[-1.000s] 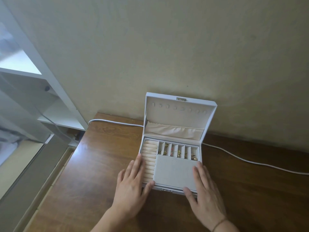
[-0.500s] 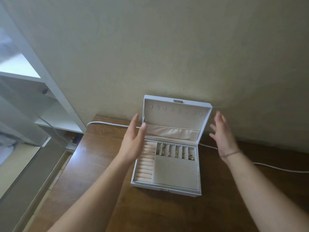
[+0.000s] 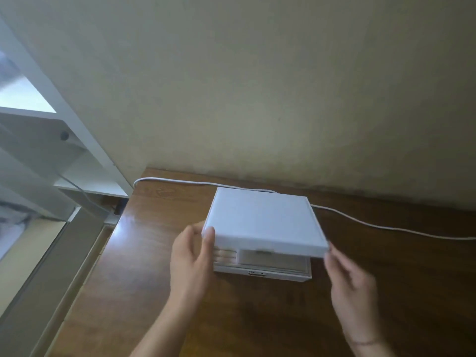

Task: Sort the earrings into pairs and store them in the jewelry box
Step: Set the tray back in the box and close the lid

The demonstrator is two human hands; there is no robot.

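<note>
— Since the lid (image 3: 265,220) sits only a narrow gap above the base, which hand is doing the work?

— Start nearest. The left hand (image 3: 192,256) is at the box's near left corner, thumb up against the lid's front edge, remaining fingers curled round the side, so it pinches that corner. The right hand (image 3: 347,274) is blurred; its fingertips reach the lid's near right corner, loosely bent, but whether they grip or merely touch I cannot tell.

— And where is the jewelry box (image 3: 261,271) from them?

— Directly between the two hands and just beyond them, on the wooden table (image 3: 159,266). Its long side runs across, from one hand to the other, with the clasp (image 3: 256,273) facing the person. Through the front gap a slice of the padded rolls and a flat tray panel shows; no earrings are visible.

— So what does the closing turn on?

— The lid hinges on the far edge, away from both hands, so I'd judge it must come straight down toward the clasp. The left hand seems the firmer hold.

— Anything farther off?

— A white cable (image 3: 386,225) passes behind the box, beyond the right hand, along the wall.
</note>
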